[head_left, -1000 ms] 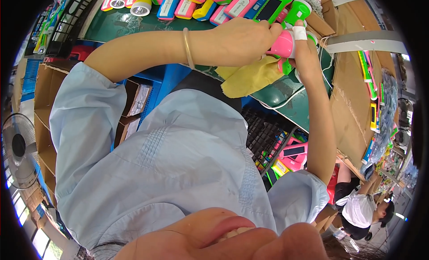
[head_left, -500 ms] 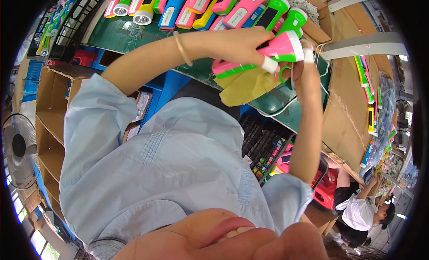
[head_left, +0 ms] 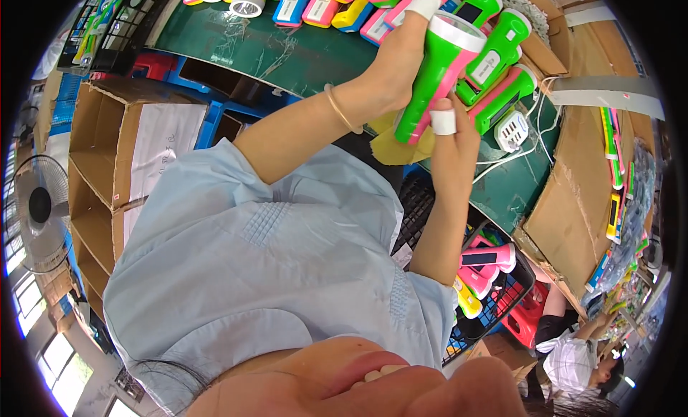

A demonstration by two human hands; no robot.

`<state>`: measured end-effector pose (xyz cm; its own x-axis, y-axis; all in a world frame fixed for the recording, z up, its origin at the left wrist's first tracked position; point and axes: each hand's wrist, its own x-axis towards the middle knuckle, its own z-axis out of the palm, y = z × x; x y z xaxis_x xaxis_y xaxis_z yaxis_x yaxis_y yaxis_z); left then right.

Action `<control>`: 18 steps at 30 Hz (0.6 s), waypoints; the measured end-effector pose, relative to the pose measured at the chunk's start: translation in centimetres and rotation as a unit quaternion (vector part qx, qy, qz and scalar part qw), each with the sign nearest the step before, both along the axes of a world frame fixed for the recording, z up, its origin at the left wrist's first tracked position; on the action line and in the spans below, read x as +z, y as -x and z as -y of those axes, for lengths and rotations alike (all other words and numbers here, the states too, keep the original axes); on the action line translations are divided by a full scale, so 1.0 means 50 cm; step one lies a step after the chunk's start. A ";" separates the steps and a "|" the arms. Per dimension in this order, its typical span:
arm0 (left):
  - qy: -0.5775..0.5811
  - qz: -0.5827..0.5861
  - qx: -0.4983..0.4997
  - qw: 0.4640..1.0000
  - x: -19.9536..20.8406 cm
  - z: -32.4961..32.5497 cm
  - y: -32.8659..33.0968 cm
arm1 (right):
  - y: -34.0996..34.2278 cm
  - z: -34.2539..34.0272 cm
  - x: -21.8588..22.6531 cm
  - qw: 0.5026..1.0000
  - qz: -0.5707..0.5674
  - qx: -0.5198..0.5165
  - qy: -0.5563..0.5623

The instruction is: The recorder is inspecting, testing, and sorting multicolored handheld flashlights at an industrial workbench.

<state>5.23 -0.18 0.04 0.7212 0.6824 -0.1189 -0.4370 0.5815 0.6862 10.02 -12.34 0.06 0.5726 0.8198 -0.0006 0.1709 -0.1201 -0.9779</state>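
A green and pink flashlight (head_left: pixel 434 80) with a white-rimmed head stands tilted between my hands, its head pointing away from me. My left hand (head_left: pixel 398 69), with a band on the wrist, grips its left side; a white-wrapped digit reaches up beside the head, and the other fingers are hidden. From the right, my right hand (head_left: pixel 459 134) holds the lower body, with a white-wrapped thumb against it. Under the flashlight's end lies a yellow cloth (head_left: pixel 396 146). A white multi-port charger block (head_left: pixel 512 130) with cables sits right of my right hand.
Several colourful flashlights (head_left: pixel 326 8) lie in a row along the far side of the green table (head_left: pixel 236 44). More fill a black crate (head_left: pixel 494 295) at lower right. Cardboard shelves (head_left: pixel 97 173) stand at left, a cardboard sheet (head_left: pixel 573 202) at right. Another person (head_left: pixel 573 359) works farther off.
The flashlight has turned from lying sideways, head to the right, to pointing away from me. My right hand has moved from its head to its lower body. The charger block has come into sight.
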 end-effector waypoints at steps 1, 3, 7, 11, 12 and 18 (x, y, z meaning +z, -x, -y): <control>0.004 -0.003 0.003 1.000 -0.013 -0.005 0.001 | -0.003 0.000 -0.004 1.000 -0.003 0.003 0.004; 0.114 0.098 -0.080 0.985 -0.046 -0.022 -0.005 | -0.008 -0.008 -0.017 0.990 -0.133 0.025 -0.032; 0.004 0.025 0.023 0.999 -0.007 -0.007 -0.001 | -0.016 -0.025 -0.028 0.984 -0.162 0.050 -0.046; -0.116 -0.077 0.146 0.979 -0.019 -0.010 -0.024 | -0.014 -0.030 -0.038 0.980 -0.182 0.055 -0.055; -0.397 -0.103 0.305 0.859 -0.014 0.004 -0.033 | -0.017 -0.029 -0.039 0.980 -0.189 0.051 -0.044; -0.190 0.008 -0.144 0.971 0.010 -0.028 0.003 | 0.009 -0.001 -0.023 0.955 -0.271 0.033 -0.112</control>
